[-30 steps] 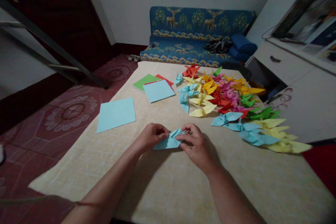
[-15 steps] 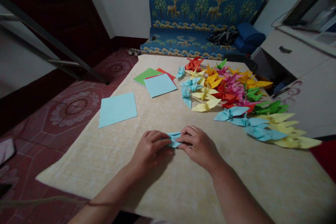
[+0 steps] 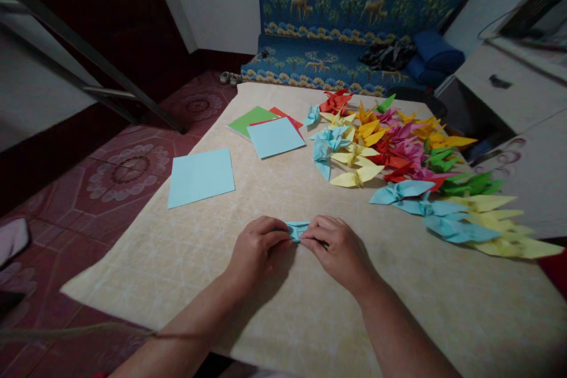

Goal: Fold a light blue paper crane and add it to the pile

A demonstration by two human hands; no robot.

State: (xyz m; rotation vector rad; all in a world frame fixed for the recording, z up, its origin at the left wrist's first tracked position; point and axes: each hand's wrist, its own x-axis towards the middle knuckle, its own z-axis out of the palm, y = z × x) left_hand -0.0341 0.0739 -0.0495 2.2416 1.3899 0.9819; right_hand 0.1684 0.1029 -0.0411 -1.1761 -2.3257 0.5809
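Observation:
A small piece of folded light-blue origami paper [image 3: 297, 229] is held over the near middle of the table, largely covered by my fingers. My left hand [image 3: 261, 246] pinches its left end, and my right hand [image 3: 335, 246] pinches the right end. Folded layers show in the short gap between the two hands. Beyond my left hand lies a flat light-blue square sheet [image 3: 201, 178]. Farther back, another light-blue sheet [image 3: 275, 137] rests over a green sheet [image 3: 252, 121] and a red sheet [image 3: 292, 120].
Many folded paper cranes in blue, yellow [image 3: 358, 176], red [image 3: 336, 101], pink, orange and green cover the right side of the cloth-covered table [image 3: 177, 271]. Behind it stands a blue patterned sofa [image 3: 305, 65]. A white cabinet [image 3: 500, 94] is at right, a metal ladder [image 3: 110, 93] at left.
Both hands keep their pinch on the folded blue paper, with only slight finger movement. The view has shifted a little, so the cranes appear farther right.

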